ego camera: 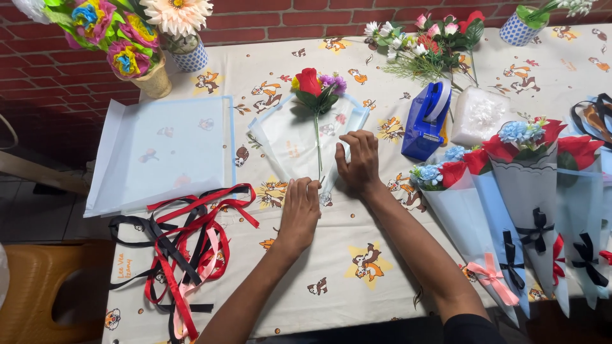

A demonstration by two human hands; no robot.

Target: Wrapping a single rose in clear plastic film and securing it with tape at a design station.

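The table [357,299], under a cartoon-print cloth, carries a stack of wrap sheets [162,153], a ribbon tangle [185,248], a wrap with a red rose [310,127], a blue tape dispenser [426,121], loose flowers [427,44], vases [153,76] and finished bouquets [529,185].

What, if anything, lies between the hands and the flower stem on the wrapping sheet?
Nothing visible. The left hand and right hand both rest on the wrapping sheet at the lower end of the flower stem; ribbons and tape dispenser lie off to the sides.
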